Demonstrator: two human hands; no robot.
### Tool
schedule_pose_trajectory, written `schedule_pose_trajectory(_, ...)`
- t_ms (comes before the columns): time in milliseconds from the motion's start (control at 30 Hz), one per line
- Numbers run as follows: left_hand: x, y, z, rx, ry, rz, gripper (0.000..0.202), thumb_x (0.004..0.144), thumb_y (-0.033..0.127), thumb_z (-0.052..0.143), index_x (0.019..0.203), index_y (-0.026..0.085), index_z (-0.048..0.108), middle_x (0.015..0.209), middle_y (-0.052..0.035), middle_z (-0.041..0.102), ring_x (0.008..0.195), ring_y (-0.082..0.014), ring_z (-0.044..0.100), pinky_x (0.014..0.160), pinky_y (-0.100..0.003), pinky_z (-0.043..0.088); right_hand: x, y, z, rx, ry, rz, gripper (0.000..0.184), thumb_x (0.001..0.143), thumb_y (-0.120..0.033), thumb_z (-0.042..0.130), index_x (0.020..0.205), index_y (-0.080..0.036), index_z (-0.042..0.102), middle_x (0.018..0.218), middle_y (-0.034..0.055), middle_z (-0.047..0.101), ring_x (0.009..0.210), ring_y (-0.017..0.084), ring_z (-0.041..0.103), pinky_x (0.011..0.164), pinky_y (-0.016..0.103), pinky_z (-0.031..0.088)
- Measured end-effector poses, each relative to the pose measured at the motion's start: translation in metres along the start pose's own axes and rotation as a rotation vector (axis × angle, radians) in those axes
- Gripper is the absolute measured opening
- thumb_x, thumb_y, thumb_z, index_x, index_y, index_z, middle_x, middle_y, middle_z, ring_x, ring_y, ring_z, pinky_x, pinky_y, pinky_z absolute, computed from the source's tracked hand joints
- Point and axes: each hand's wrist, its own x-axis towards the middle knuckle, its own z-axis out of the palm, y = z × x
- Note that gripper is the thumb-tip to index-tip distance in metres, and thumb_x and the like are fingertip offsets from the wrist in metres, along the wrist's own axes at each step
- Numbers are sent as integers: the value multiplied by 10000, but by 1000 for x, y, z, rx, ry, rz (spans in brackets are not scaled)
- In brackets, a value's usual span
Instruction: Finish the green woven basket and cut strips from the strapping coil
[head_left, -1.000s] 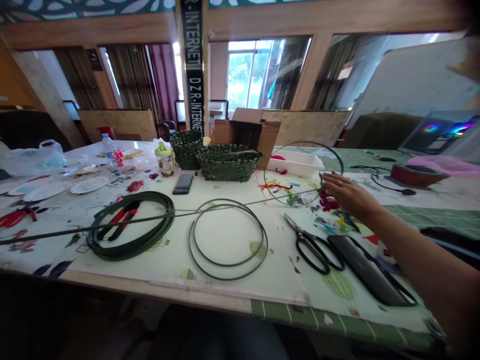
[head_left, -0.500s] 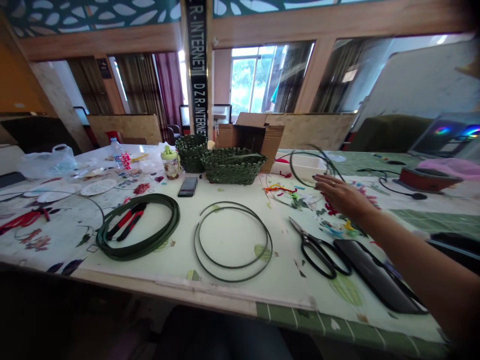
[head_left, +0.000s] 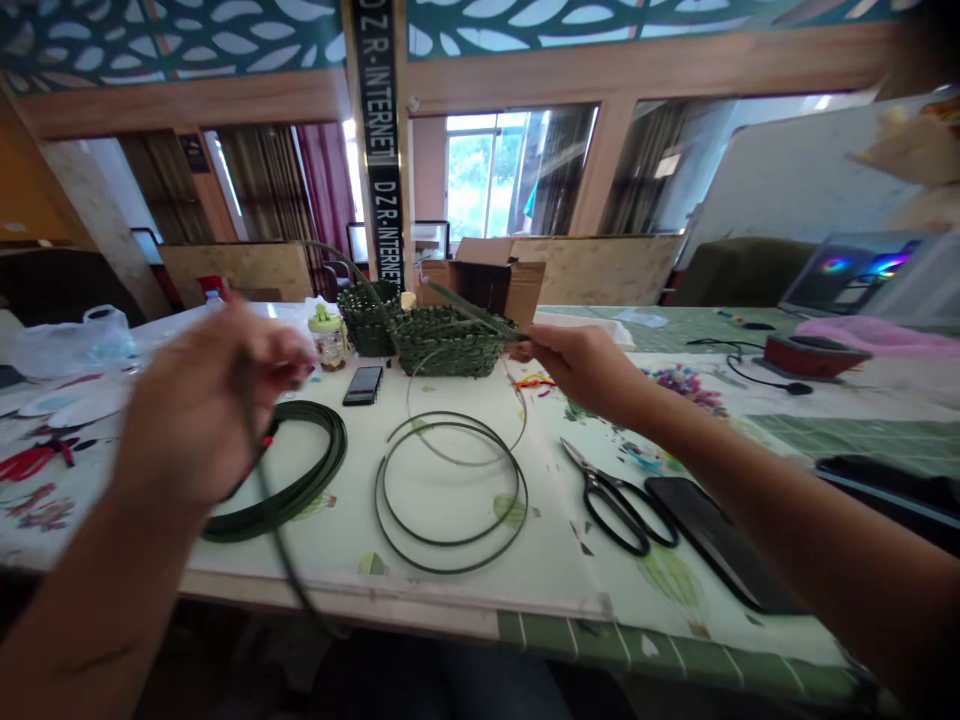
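Note:
My left hand (head_left: pixel 202 410), blurred by motion, is raised at the left with its fingers closed around a dark green strip (head_left: pixel 280 540). Part of that strip hangs down past the table's front edge. My right hand (head_left: pixel 577 360) pinches green strips (head_left: pixel 472 312) in front of the woven baskets. A thin loop (head_left: pixel 523 420) hangs below that hand. Between my hands, a ring of narrow green strip (head_left: pixel 450 571) lies flat on the table. The thick green coil (head_left: pixel 330 470) beside my left hand is partly hidden by it.
Black-handled scissors (head_left: pixel 615 500) and a dark case (head_left: pixel 720 540) lie at the right. Two green woven baskets (head_left: pixel 450 350), a cardboard box (head_left: pixel 525 290), a lidded cup (head_left: pixel 328 340) and a phone (head_left: pixel 364 385) are farther back. Red-handled pliers (head_left: pixel 34 460) lie far left.
My left hand has come into view at the left with a green strip. My right hand has moved left from above the scraps, bringing the looped strip in front of the baskets. The view has shifted slightly.

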Motion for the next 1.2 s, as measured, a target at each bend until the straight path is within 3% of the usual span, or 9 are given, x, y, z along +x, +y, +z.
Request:
schedule_pose_trajectory(200,-3,-57,96,-252,-200,-248,295,780,421,605,791,133,667,824,-55,658,806,-158,590,706,-275,464,-15,-52,14,622,-77,150,241,887,-353,461,728,-216,581,701,17,625,662,178,606,619,295,455)
schedule_pose_trajectory(367,-15,-80,132,-325,-196,-363,369,769,460,597,925,138,686,792,-46,657,735,-143,580,674,-264,465,-41,-69,43,1211,-101,489,244,830,-456,527,790,-215,538,639,-9,570,541,141,558,547,286,460)
schedule_pose_trajectory(567,-14,-80,102,-3,-376,-206,390,815,479,520,919,146,694,822,-72,666,799,-189,599,743,-310,476,-44,-67,45,1491,-18,676,258,774,-427,620,766,-183,534,511,-86,364,364,29,272,356,155,184)
schedule_pose_trajectory(700,-26,-92,49,402,79,121,306,778,338,609,1055,210,599,1071,-64,605,989,-200,554,862,-323,439,-31,-45,37,1541,50,760,228,725,-323,684,734,-157,528,515,-91,306,380,15,205,347,137,125)
schedule_pose_trajectory(800,-63,-110,22,409,379,91,306,780,296,604,1052,196,505,1082,-72,537,960,-182,545,840,-317,453,-21,-32,32,1595,97,796,167,752,-226,645,717,-157,497,537,-87,276,394,20,189,335,124,136)
schedule_pose_trajectory(900,-124,-119,17,387,166,-54,217,821,280,542,1016,212,476,1011,-67,547,946,-195,562,844,-344,464,-11,-27,28,1647,62,809,127,816,-185,553,720,-167,473,545,-87,228,393,32,162,322,113,154)
schedule_pose_trajectory(1033,-200,-120,34,414,-517,-75,424,808,292,551,1217,264,445,1172,-115,579,1085,-249,553,897,-363,463,-2,-29,18,1688,-79,774,168,877,-160,451,710,-179,456,559,-86,162,397,47,111,308,105,141)
schedule_pose_trajectory(1100,-221,-126,43,392,-749,-108,648,774,362,595,1355,265,326,1269,-136,539,1126,-265,536,894,-350,469,-1,-28,11,1681,-99,750,182,883,-156,442,704,-181,459,571,-84,145,402,49,101,309,104,136)
schedule_pose_trajectory(1200,-235,-144,54,323,-965,-47,453,827,384,517,1258,249,477,1077,-109,662,976,-226,620,906,-335,452,-4,-21,3,1653,-118,781,187,877,-169,457,691,-176,475,575,-81,154,402,43,105,310,104,126)
